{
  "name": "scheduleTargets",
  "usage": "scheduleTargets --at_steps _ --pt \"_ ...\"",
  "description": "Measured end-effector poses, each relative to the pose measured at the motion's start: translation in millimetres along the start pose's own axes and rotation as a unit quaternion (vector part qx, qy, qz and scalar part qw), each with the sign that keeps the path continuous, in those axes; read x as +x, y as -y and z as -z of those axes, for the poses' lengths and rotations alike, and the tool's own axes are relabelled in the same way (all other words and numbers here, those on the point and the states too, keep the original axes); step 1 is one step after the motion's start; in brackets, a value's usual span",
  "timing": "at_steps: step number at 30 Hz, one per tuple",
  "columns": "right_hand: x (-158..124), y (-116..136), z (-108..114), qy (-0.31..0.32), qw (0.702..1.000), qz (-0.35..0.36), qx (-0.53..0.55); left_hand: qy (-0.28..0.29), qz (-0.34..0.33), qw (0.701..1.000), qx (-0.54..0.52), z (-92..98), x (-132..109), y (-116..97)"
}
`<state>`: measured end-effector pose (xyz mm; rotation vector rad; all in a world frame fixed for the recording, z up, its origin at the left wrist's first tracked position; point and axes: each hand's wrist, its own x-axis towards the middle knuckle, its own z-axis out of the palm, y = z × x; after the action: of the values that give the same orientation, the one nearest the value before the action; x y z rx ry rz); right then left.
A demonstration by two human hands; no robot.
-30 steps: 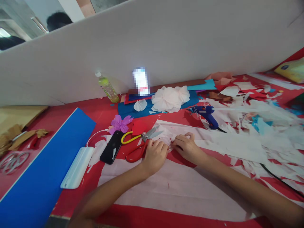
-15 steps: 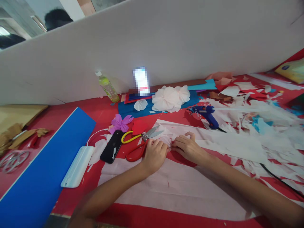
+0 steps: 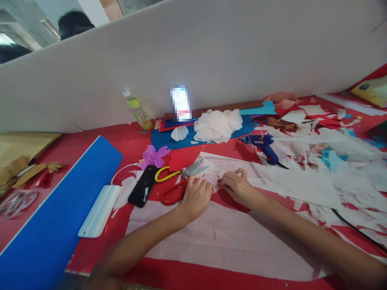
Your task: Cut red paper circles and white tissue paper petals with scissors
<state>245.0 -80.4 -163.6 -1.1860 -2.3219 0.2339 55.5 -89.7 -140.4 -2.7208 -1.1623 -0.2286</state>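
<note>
My left hand (image 3: 197, 196) and my right hand (image 3: 237, 186) meet over a small bunched piece of pale pink tissue paper (image 3: 213, 178) on the red table. Both hands are closed, pinching that tissue between their fingertips. A large pale pink tissue sheet (image 3: 223, 237) lies under my forearms. Just left of my left hand lie yellow-handled scissors (image 3: 178, 173) and red-handled scissors (image 3: 171, 195).
A black phone (image 3: 142, 192), a white power bank (image 3: 98, 211) and a blue sheet (image 3: 57, 209) lie to the left. Behind are a purple paper flower (image 3: 153, 156), white tissue flowers (image 3: 217, 125), a blue glue gun (image 3: 263, 146), a green bottle (image 3: 137, 110) and a white partition (image 3: 211, 56). Paper scraps (image 3: 332, 161) cover the right.
</note>
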Motion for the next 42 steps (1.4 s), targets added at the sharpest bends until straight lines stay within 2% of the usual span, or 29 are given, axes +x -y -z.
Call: scheduleTargets --at_steps 8,17,30,36,42 --pt "-1 4 -2 -0.014 1.000 -0.001 -0.026 0.015 -0.043 0.997 0.066 5.6 -1 6" --pt "-1 5 -2 -0.013 0.999 0.004 -0.052 0.046 -0.053 0.989 0.131 16.4 -3 2" --pt "0 6 -2 -0.021 0.998 0.010 -0.062 0.085 -0.054 0.982 0.158 25.5 -4 5" --pt "0 6 -2 -0.027 0.999 0.006 -0.042 0.092 -0.049 0.978 0.181 23.4 -7 7" --pt "0 6 -2 -0.025 0.999 0.004 -0.036 0.110 -0.057 0.981 0.151 32.6 -5 9"
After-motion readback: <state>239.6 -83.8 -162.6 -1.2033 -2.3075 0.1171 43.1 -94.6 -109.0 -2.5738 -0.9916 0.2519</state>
